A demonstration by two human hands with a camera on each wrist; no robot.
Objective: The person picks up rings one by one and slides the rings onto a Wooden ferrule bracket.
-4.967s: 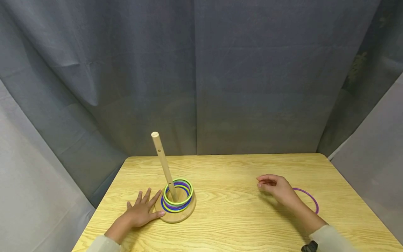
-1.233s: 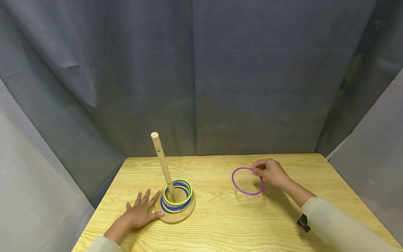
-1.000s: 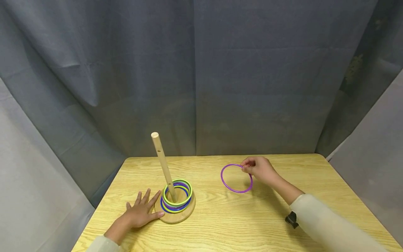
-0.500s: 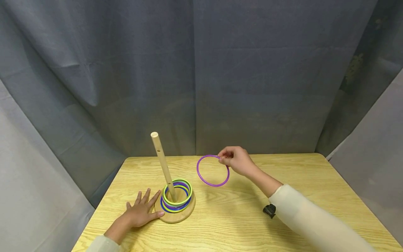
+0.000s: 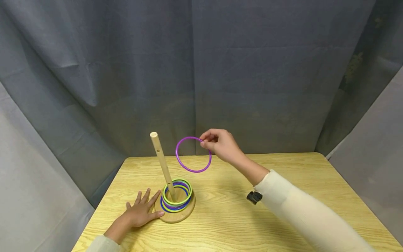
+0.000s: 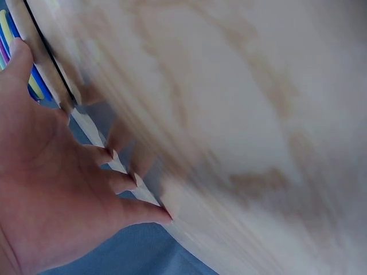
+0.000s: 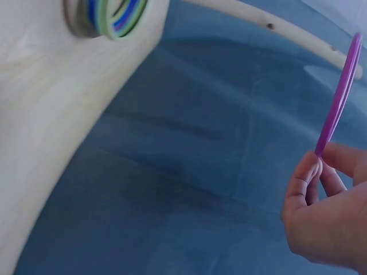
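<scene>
Between thumb and fingers, my right hand [image 5: 221,145] pinches a purple ring [image 5: 194,171] by its right side, raised above the table to the right of the peg. The wooden peg [image 5: 162,164] stands on a round wooden base [image 5: 174,218], leaning left in the head view. Several rings [image 5: 190,196] in yellow-green, blue and purple lie stacked round the peg's foot. My left hand [image 5: 140,211] lies with fingers spread at the left of the base, its thumb on the base's edge. In the right wrist view the purple ring [image 7: 339,97] appears nearly edge-on in the pinch.
The wood-grain table [image 5: 239,217] reaches back to a grey curtain [image 5: 252,87] hanging behind it. Lighter cloth [image 5: 28,175] hangs at the sides. A black clasp [image 5: 254,197] sits at the right sleeve's cuff.
My right hand picked up the purple ring from the table's right side, then carried it left and upward toward the peg. The left hand and the stacked rings stayed in place.
</scene>
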